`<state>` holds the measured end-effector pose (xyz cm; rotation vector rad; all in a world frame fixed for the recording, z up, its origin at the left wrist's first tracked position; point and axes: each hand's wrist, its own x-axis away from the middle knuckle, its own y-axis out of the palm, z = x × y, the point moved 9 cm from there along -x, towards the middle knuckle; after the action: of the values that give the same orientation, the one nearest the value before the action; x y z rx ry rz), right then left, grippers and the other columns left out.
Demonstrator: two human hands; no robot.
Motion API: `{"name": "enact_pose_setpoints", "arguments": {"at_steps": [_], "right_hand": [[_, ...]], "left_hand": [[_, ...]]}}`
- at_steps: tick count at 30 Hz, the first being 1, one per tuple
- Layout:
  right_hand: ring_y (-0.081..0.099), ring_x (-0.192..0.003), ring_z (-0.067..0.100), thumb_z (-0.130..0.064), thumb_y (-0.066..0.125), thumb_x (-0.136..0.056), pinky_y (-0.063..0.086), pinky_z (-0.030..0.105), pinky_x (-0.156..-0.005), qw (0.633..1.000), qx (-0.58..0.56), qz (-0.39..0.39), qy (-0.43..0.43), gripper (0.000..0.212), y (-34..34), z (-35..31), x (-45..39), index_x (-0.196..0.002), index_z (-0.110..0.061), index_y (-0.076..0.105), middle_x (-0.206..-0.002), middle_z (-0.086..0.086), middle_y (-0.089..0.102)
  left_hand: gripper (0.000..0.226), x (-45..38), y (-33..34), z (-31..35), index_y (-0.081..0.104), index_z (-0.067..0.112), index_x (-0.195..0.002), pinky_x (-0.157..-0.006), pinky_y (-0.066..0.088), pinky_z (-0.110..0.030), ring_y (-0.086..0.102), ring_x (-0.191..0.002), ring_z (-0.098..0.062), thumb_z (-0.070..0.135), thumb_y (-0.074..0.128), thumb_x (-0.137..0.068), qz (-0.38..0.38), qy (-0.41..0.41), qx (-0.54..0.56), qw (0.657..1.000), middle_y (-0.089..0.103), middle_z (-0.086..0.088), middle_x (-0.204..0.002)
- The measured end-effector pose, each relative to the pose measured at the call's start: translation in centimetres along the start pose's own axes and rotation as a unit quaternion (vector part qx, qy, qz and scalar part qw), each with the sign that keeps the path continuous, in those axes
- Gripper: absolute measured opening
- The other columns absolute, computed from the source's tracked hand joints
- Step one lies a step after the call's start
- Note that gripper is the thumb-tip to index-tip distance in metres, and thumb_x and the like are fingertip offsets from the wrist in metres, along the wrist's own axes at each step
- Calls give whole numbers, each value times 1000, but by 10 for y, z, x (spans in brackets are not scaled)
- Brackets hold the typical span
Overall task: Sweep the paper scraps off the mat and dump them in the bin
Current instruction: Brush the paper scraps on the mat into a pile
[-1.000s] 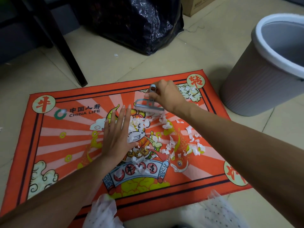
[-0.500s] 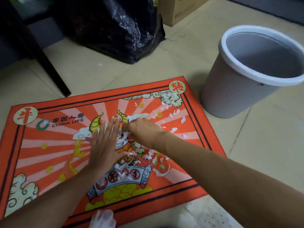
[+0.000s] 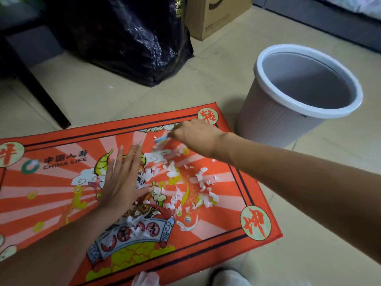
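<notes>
Left hand [image 3: 121,182]: flat on my mat [image 3: 51,182], fingers straight.
Right hand [image 3: 195,137]: gripping a blurred scraper [image 3: 161,139].
Scraps [image 3: 185,182]: scattered between.

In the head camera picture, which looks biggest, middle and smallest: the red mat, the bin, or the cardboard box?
1. The red mat looks biggest.
2. The bin comes next.
3. The cardboard box looks smallest, but it sits farther away and is cut off by the picture edge, so its real size is unsure.
</notes>
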<state>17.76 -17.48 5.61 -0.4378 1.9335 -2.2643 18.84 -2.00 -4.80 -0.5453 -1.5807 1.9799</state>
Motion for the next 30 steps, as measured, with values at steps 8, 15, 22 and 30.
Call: {"name": "enact_pose_setpoints", "arguments": {"at_steps": [8,15,22,30], "right_hand": [[57,-109,36,4,45,-87,47,38,-85,988,-11,-40,148,40,33,72,-1,-124,-7,55,-115,18,58],[59,-103,35,-2,45,-95,39,32,-71,975,-52,-74,204,29,64,72,-8,-121,-5,55,-116,20,57],[55,-112,31,5,47,-92,45,32,-84,973,-97,-92,190,46,67,38,-10,-136,-9,46,-125,16,52],[55,-108,29,0,53,-91,45,31,-78,982,-115,-78,130,36,51,-23,-13,-126,-8,49,-121,14,53]], "left_hand": [[133,-14,13,10,-20,29,-153,-118,-4,-43,-14,-150,-24,50,81,-68,-16,11,19,1000,-13,6,-163],[133,-19,24,7,-18,29,-154,-120,1,-47,-9,-151,-26,49,82,-68,-22,8,25,999,-8,3,-164],[132,-19,31,3,-19,31,-153,-118,-2,-45,-11,-151,-24,52,81,-69,-28,-1,23,999,-9,5,-164],[132,-11,27,10,-18,32,-153,-119,0,-47,-12,-151,-23,53,81,-68,-20,3,28,999,-7,5,-164]]}}
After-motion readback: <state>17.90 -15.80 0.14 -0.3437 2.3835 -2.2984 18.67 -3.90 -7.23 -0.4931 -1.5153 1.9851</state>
